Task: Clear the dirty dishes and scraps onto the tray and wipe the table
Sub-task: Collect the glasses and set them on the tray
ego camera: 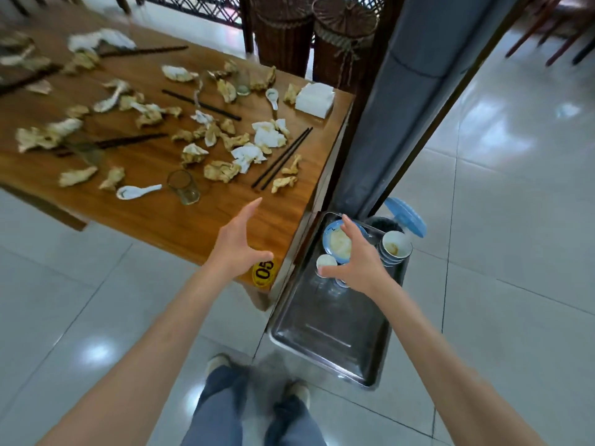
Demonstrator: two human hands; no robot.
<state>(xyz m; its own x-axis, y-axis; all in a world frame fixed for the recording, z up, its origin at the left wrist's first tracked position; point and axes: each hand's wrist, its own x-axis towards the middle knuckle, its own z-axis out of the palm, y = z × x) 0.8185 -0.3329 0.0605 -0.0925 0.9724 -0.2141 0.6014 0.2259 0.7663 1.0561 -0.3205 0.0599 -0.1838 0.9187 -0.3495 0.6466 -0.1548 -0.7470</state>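
Note:
A metal tray (328, 342) sits low beside the wooden table (180, 217). At its far end are a blue plate (335, 241), a small white cup (325, 261) and stacked bowls (395, 249). My right hand (355, 260) hovers over the plate and cup, fingers spread, holding nothing. My left hand (240, 241) is open above the table's near corner. On the table lie a glass (183, 187), two white spoons (136, 191), several chopsticks (281, 158), crumpled napkins (269, 135) and many food scraps (222, 171).
A napkin stack (315, 99) lies at the table's far right corner. A dark post (383, 123) and a bin with a blue lid (405, 215) stand behind the tray. Wicker baskets (341, 37) are at the back. Tiled floor surrounds me.

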